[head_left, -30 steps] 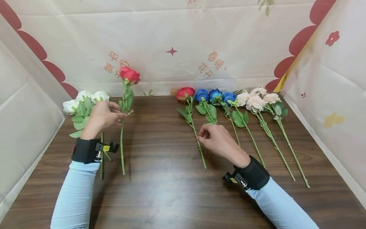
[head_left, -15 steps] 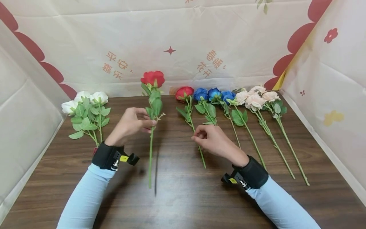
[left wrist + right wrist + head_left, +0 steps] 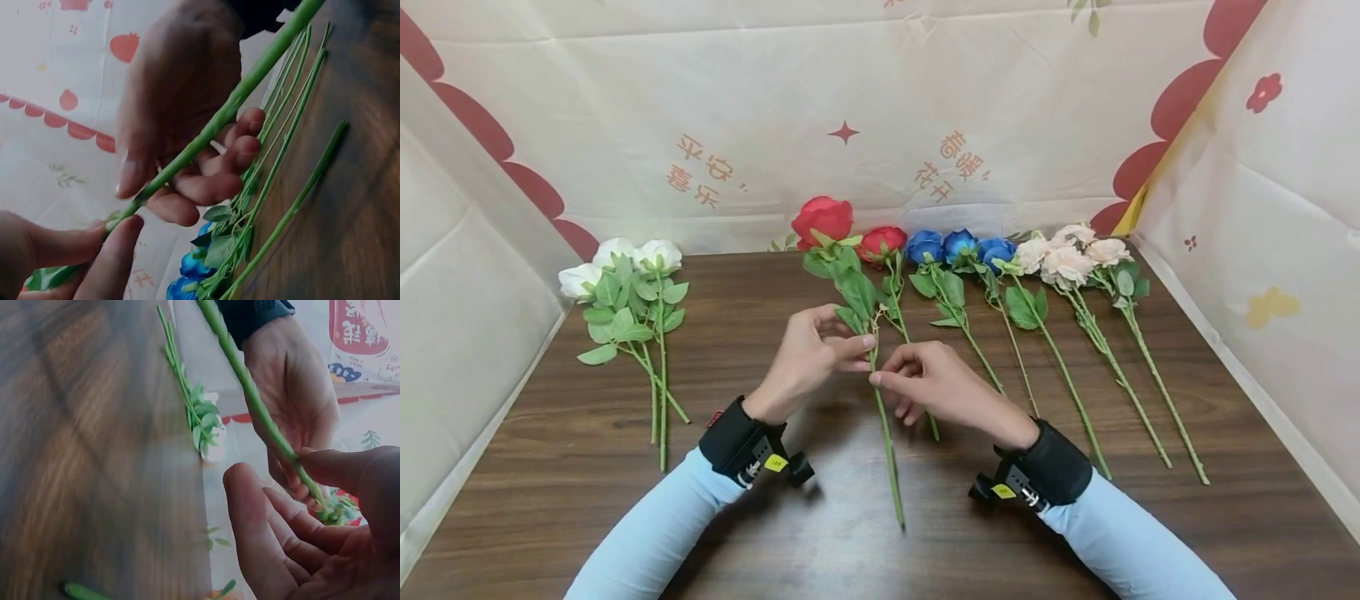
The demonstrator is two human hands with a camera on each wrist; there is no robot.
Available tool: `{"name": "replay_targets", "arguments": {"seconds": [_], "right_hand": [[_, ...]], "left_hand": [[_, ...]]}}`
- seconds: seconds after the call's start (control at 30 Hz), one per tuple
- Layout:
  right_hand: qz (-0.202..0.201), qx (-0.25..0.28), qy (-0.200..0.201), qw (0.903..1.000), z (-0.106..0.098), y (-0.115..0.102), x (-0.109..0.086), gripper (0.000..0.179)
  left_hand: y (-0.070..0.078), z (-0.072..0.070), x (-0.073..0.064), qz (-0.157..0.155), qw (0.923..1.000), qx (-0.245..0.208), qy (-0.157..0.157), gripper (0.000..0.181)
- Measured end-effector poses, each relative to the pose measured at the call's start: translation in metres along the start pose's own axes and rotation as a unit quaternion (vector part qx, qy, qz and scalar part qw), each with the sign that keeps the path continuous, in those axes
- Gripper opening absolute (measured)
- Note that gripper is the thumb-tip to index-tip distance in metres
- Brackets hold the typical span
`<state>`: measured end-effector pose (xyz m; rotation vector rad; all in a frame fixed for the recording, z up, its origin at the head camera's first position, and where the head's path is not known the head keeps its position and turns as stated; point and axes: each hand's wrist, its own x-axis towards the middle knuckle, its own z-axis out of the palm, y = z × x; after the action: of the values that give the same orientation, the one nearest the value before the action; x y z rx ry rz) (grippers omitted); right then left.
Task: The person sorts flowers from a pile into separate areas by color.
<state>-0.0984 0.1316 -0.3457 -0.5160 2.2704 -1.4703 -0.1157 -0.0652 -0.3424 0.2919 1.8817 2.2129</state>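
Observation:
My left hand pinches the stem of a red rose just below its leaves, and the stem slants down toward me over the table. My right hand is at the same stem, a little below the left fingers. In the right wrist view, its thumb meets the green stem while the other fingers stand apart from it. A second red rose lies just behind the right hand, part of its stem hidden by that hand.
Blue roses and pale pink flowers lie in a row to the right on the wooden table. White roses with crossed stems lie at the left. A printed cloth hangs along the back and sides.
My left hand has carried the red rose rightward from beside the white roses to the middle. My right hand has shifted slightly and its thumb now meets the stem.

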Motion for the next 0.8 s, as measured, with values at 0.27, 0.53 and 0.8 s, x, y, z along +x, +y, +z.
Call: {"name": "replay_targets", "arguments": {"seconds": [0.27, 0.53, 0.8], "right_hand": [[-0.017, 0.041, -0.013, 0.9989, 0.0065, -0.0071, -0.0043, 0.011], [-0.035, 0.039, -0.005, 0.9986, 0.0087, -0.0092, -0.0056, 0.008], [-0.031, 0.026, 0.003, 0.9992, 0.0060, -0.0071, -0.0040, 0.008]], "left_hand": [[-0.0013, 0.0058, -0.0018, 0.028, 0.9994, -0.015, 0.013, 0.028], [-0.0016, 0.0060, -0.0027, 0.035, 0.9993, -0.010, 0.002, 0.029], [0.0012, -0.0030, 0.0016, 0.016, 0.9992, 0.035, -0.013, 0.039]]}}
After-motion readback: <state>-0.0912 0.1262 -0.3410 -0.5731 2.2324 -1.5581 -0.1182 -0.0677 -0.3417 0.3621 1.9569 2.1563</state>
